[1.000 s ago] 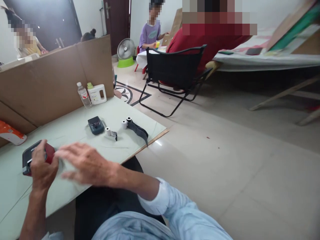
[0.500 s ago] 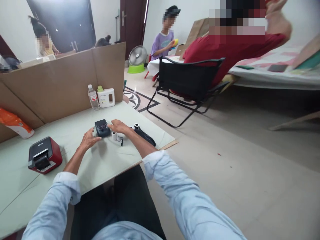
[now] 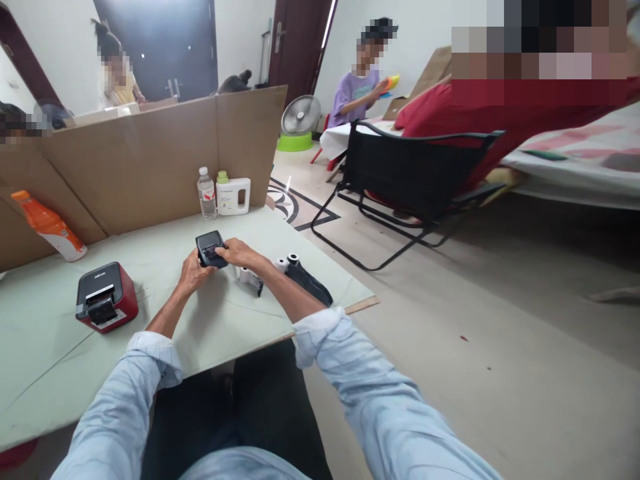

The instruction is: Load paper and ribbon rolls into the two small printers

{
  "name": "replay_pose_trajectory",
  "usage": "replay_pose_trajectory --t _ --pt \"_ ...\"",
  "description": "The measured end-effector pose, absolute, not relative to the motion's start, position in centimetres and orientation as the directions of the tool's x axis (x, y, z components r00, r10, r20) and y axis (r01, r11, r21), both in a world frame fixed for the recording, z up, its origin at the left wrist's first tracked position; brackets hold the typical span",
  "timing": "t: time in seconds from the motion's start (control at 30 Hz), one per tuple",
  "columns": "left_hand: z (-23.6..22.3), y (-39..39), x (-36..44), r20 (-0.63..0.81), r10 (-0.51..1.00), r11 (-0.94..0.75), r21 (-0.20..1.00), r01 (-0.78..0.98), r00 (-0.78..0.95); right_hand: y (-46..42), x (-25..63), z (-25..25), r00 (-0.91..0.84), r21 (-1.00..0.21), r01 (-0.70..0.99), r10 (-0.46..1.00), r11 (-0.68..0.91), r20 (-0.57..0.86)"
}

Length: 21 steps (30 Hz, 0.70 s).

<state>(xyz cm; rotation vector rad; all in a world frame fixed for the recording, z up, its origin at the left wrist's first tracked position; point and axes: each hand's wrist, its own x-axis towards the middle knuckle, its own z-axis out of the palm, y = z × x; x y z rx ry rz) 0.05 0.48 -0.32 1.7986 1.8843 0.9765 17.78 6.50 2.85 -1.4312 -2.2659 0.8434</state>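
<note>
Between my hands is a small black portable printer (image 3: 210, 245), raised a little and tilted over the table. My left hand (image 3: 193, 272) grips its near left side, fingers wrapped round the edge. On the right side my right hand (image 3: 239, 253) holds it, with a thumb or finger over its top face. Just right of the printer lie a white paper roll (image 3: 245, 275) and a small dark piece (image 3: 259, 288). Past my right forearm are more paper rolls (image 3: 293, 259) beside a black elongated case-like object (image 3: 311, 285).
A red-and-black label printer (image 3: 107, 297) stands left on the pale table (image 3: 200, 340). Along the cardboard partition (image 3: 160, 160) are an orange-and-white bottle (image 3: 50, 227), a water bottle (image 3: 207, 193) and a white jug (image 3: 233, 197). A black folding chair (image 3: 410, 160) holds a person in red; others sit beyond.
My hands have closed in on the small printer and lifted and tilted it. The right hand has come over its top. The whole view has shifted, so things appear further right.
</note>
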Motion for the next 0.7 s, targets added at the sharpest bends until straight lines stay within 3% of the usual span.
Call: replay_pose_trajectory --t 0.17,0.4,0.53,0.7 --pt "1.2 -4.8 -3.2 0.227 0.960 -0.022 0.647 0.762 -0.165 3.0 15.0 1.7 -0.546 -0.681 0.572 0.831 0.458 0.100" --pt "-0.3 -9.9 -5.1 0.129 0.961 0.121 0.605 0.787 -0.246 -1.7 11.7 -2.5 -0.561 -0.776 0.461 0.819 0.430 0.120" --pt "-1.3 -10.4 -5.8 0.121 0.966 0.099 0.638 0.764 -0.227 -2.7 11.5 -4.7 -0.541 -0.745 0.484 0.826 0.459 0.158" --pt "-2.5 -10.1 -8.6 0.137 0.970 0.043 0.713 0.700 -0.199 -3.3 11.9 -7.8 -0.526 -0.695 0.415 0.778 0.588 0.343"
